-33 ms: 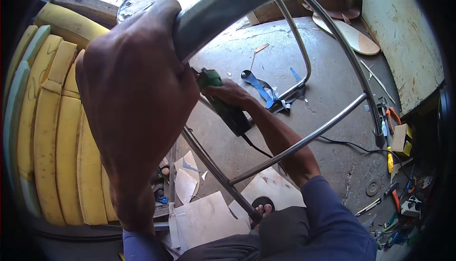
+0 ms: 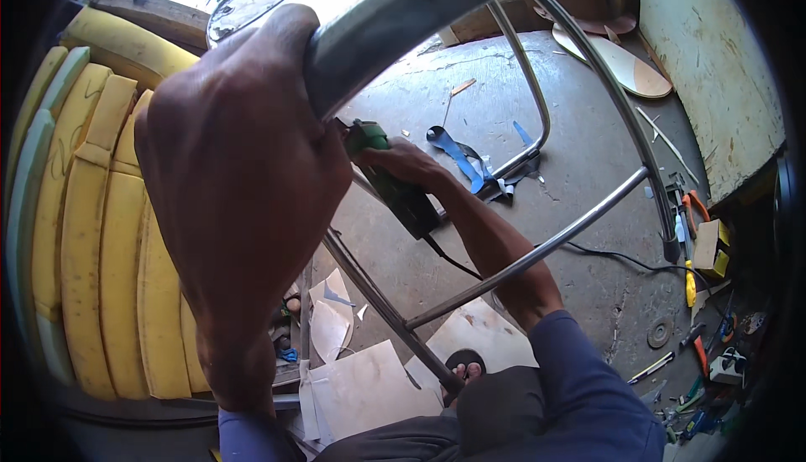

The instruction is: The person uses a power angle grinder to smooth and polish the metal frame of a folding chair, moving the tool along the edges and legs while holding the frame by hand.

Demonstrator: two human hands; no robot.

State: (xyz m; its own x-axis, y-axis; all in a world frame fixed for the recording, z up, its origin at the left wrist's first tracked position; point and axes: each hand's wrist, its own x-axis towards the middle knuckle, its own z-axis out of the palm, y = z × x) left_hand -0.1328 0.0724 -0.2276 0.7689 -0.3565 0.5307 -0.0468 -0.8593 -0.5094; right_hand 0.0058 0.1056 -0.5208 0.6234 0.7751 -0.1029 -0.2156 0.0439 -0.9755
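Observation:
Close in front of me, my left hand point(image 2: 243, 151) is wrapped round the wide metal tube of a tubular chair frame point(image 2: 403, 25). The frame is tilted, and its bent legs and crossbar reach across the middle of the view. Beneath that tube my right hand point(image 2: 395, 162) grips a green and dark angle grinder point(image 2: 409, 206) near its head. The grinder's front end is mostly hidden behind my left hand, so I cannot see whether its disc touches the metal. A black cord point(image 2: 449, 256) leads from the grinder's lower end past my right forearm.
Yellow foam cushions point(image 2: 117, 244) stand stacked at the left. Blue and black scraps point(image 2: 457, 155) lie on the floor beyond the grinder. Pale sheets point(image 2: 369, 386) are by my foot point(image 2: 468, 370). Hand tools, including a yellow-handled screwdriver point(image 2: 690, 286), and a yellow box point(image 2: 712, 248) lie at the right.

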